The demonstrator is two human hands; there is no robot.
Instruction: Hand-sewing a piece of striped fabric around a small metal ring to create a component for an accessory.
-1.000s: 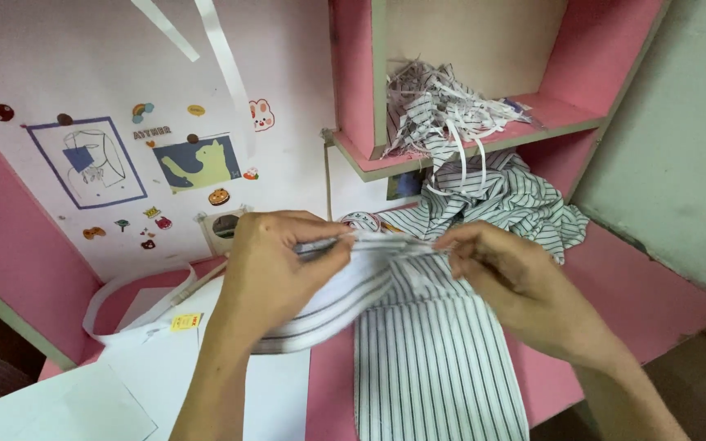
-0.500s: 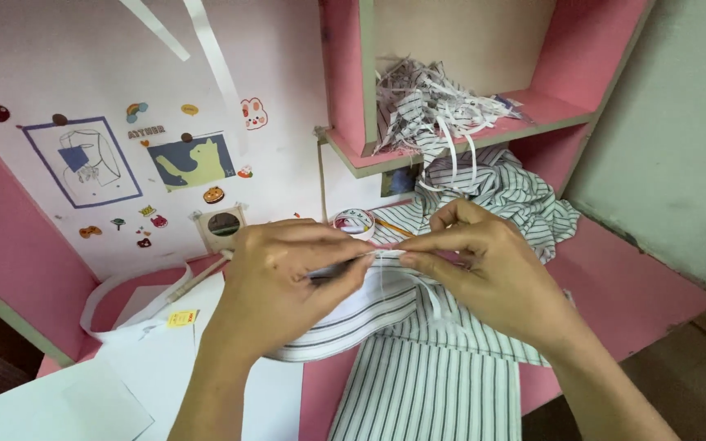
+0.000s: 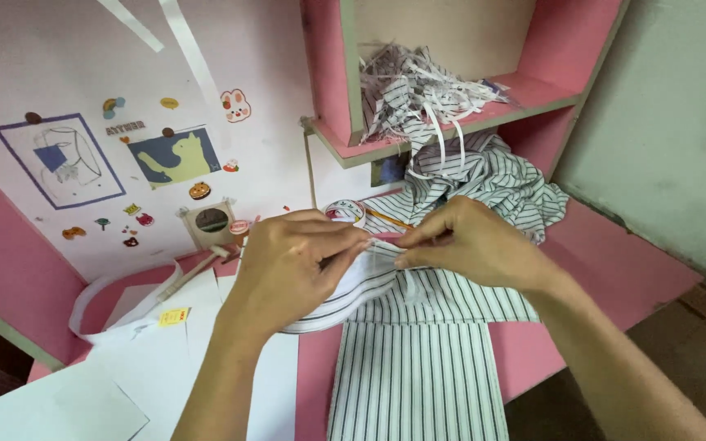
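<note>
Both hands, left (image 3: 292, 261) and right (image 3: 471, 245), pinch a white band (image 3: 353, 290) over striped cloth (image 3: 418, 376), fingers clamped; folding seems underway, needing steady tension.

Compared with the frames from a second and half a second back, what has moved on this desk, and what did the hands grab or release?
The right hand moved left along the white band until its fingertips met the left hand; both pinch the band at one spot. Nothing was released. The striped cloth, the paper sheets and the shelf scraps stayed put.
</note>
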